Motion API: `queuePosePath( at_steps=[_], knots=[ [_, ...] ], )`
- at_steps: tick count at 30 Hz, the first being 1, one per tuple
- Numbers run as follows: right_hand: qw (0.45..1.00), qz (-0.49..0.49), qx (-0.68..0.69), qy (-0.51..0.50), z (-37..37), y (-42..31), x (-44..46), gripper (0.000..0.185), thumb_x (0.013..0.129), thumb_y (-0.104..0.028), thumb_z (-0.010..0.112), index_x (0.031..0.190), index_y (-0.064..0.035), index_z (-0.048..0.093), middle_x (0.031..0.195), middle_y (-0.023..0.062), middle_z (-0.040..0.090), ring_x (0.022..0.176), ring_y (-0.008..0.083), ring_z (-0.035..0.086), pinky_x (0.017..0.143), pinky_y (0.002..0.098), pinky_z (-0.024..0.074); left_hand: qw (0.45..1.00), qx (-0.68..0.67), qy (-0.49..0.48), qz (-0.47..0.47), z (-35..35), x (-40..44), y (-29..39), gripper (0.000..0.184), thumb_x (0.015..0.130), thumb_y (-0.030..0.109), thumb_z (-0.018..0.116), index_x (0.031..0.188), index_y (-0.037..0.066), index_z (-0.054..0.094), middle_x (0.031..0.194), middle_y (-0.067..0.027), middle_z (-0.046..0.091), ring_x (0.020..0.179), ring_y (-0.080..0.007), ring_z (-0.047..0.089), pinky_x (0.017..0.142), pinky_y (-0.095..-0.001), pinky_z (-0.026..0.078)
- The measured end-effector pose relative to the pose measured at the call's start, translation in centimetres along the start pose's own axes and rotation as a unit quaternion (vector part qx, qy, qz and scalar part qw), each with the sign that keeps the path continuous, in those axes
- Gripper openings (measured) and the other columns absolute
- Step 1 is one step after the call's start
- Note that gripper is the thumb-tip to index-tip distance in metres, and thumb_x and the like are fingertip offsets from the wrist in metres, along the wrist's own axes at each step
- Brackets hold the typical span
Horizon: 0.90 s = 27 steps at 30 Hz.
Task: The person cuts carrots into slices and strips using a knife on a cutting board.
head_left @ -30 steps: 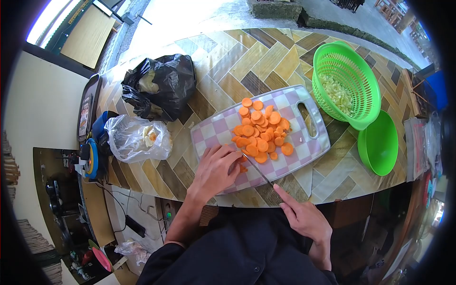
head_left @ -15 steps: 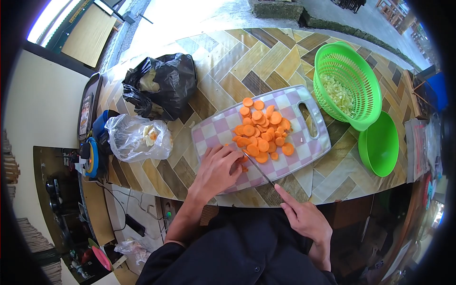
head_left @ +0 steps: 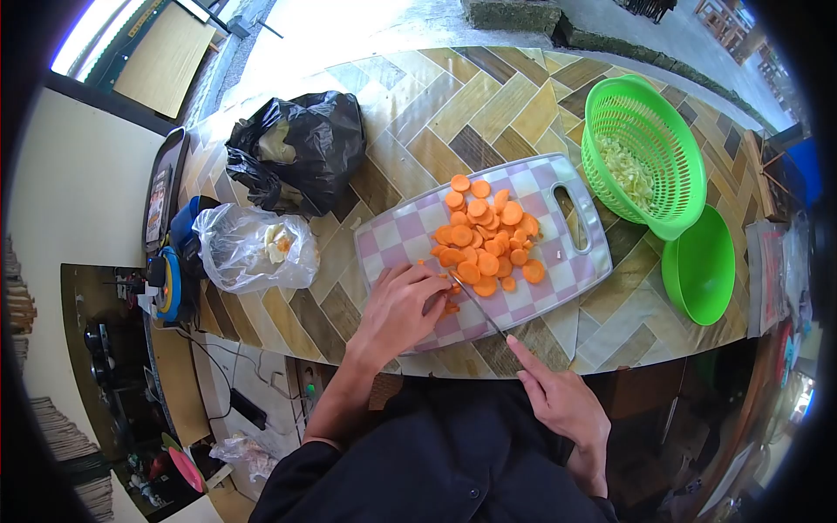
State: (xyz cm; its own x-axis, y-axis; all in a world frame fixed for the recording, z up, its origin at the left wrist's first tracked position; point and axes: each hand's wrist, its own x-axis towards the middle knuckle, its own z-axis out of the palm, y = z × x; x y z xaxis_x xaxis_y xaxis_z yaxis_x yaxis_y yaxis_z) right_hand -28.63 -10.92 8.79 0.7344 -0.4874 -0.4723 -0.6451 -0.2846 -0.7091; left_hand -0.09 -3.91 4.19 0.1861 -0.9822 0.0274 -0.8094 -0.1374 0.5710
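A checkered pink and white cutting board (head_left: 392,231) lies at a slant on the table, with a heap of round carrot slices (head_left: 486,240) on it. At the board's near left, my left hand (head_left: 397,305) has its fingers curled down over a piece of carrot (head_left: 449,307), mostly hidden under them. My right hand (head_left: 562,399) grips a knife (head_left: 482,311) by its handle, the index finger stretched forward along it. The blade reaches up and left, its tip end beside my left fingertips and against the carrot.
Right of the board stand a green colander (head_left: 689,166) holding shredded pale vegetable (head_left: 626,174) and a green bowl (head_left: 697,266). On the left are a black plastic bag (head_left: 327,144), a clear bag (head_left: 253,261) with scraps, and a dark tray (head_left: 164,183). The table's near edge runs along my body.
The view has shifted slightly, so the board and colander appear a little further right. Both hands keep nearly the same pose, the knife still beside the left fingertips.
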Motion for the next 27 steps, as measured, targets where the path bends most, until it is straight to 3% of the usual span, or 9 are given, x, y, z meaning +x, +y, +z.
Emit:
queuePosePath(
  at_steps=[5,11,16,17,24,27],
  knots=[
    [1.000,-0.015,0.007,0.013,0.2,0.1,0.2,0.060,0.107,-0.022,0.054,0.164,-0.0316,0.037,0.068,0.0224,0.065,0.059,0.0436,0.066,0.061,0.0532,0.0548,1.000,0.013,0.012,0.014,0.3,0.3,0.2,0.016,0.084,0.012,0.077,0.099,0.008,0.076,0.099,-0.0054,0.072,0.100,-0.0285,0.065,0.092,-0.0407,0.051],
    [1.000,0.009,0.010,-0.002,0.0,-0.6,-0.6,0.060,0.106,-0.023,0.056,0.163,-0.0316,0.039,0.071,0.0226,0.067,0.064,0.0448,0.067,0.064,0.0535,0.0556,1.000,0.009,0.020,0.011,0.3,0.5,0.3,0.015,0.082,0.011,0.079,0.096,0.006,0.077,0.094,-0.0093,0.075,0.093,-0.0320,0.068,0.089,-0.0420,0.053],
    [1.000,0.001,0.015,-0.020,0.7,0.2,-0.6,0.061,0.107,-0.026,0.055,0.164,-0.0340,0.034,0.082,0.0222,0.071,0.069,0.0453,0.069,0.068,0.0541,0.0575,0.999,-0.007,0.041,0.032,0.5,0.1,-0.1,0.014,0.081,0.011,0.080,0.094,0.006,0.079,0.099,-0.0114,0.079,0.089,-0.0337,0.070,0.088,-0.0429,0.053],
    [0.999,-0.026,0.029,0.001,1.3,0.9,-0.6,0.061,0.107,-0.028,0.055,0.164,-0.0315,0.034,0.069,0.0249,0.066,0.064,0.0449,0.068,0.060,0.0556,0.0550,0.999,-0.008,0.044,0.029,0.6,0.0,-0.1,0.014,0.081,0.010,0.080,0.094,0.006,0.079,0.100,-0.0117,0.079,0.091,-0.0337,0.071,0.089,-0.0427,0.053],
    [0.999,-0.045,0.012,-0.005,1.7,1.4,-0.8,0.062,0.111,-0.033,0.048,0.167,-0.0349,0.023,0.069,0.0225,0.067,0.062,0.0428,0.068,0.062,0.0542,0.0581,0.998,-0.026,0.038,0.032,1.0,-0.2,-0.7,0.016,0.080,0.009,0.080,0.094,0.008,0.073,0.100,-0.0086,0.078,0.097,-0.0324,0.071,0.093,-0.0441,0.052],
    [0.999,-0.034,-0.001,-0.028,1.3,1.2,-0.7,0.063,0.111,-0.034,0.046,0.168,-0.0368,0.019,0.067,0.0219,0.066,0.060,0.0408,0.068,0.063,0.0531,0.0593,0.998,-0.040,0.047,0.010,0.9,-0.3,-0.3,0.020,0.081,0.009,0.080,0.094,0.007,0.065,0.091,-0.0082,0.075,0.094,-0.0331,0.071,0.090,-0.0449,0.052]
  ],
)
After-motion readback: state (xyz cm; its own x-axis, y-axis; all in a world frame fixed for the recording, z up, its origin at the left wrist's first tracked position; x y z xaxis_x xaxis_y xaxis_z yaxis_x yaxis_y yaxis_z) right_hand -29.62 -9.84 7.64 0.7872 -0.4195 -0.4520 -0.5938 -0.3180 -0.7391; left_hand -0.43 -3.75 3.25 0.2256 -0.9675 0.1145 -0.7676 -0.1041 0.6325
